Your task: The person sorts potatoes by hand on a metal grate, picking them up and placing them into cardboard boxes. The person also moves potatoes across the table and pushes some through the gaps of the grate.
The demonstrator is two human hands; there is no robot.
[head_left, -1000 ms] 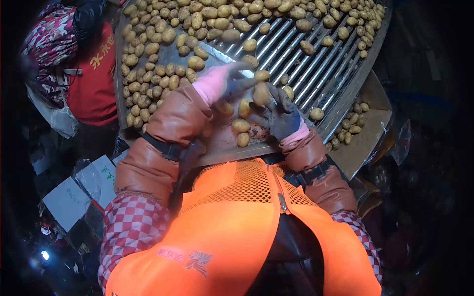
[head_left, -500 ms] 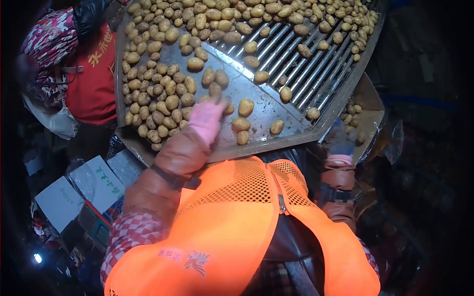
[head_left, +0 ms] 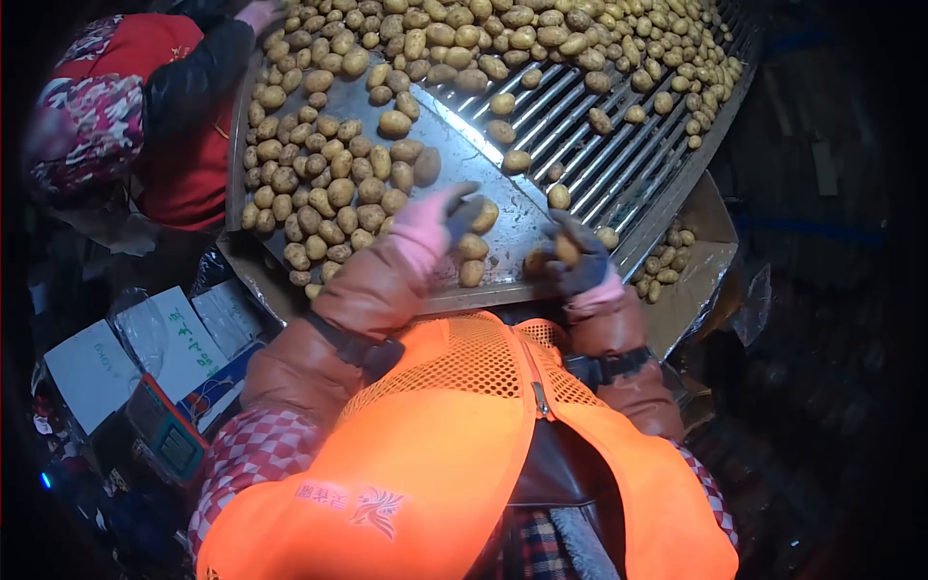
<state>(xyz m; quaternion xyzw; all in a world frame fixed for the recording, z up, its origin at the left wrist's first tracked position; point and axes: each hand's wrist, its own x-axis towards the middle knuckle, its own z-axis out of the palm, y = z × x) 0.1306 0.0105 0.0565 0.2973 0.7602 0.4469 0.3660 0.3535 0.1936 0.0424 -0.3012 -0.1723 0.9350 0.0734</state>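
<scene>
At the tray's [head_left: 519, 227] near edge, right hand [head_left: 578, 253] curls round a potato [head_left: 565, 251]. Left hand [head_left: 447, 215]: from here, can't tell if gripping. Loose potato [head_left: 485, 217] just right of its fingers, long axis roughly away from body; left hand nearer. Beyond: bars [head_left: 583, 162], heaped potatoes [head_left: 464, 36].

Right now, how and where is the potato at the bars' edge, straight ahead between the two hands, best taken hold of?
Grip the potato across its middle, thumb near, fingers far, probably coming from above on the wearer's side. It is oval, lying roughly crosswise, with bare metal plate on the near side and another potato just beyond.
</scene>
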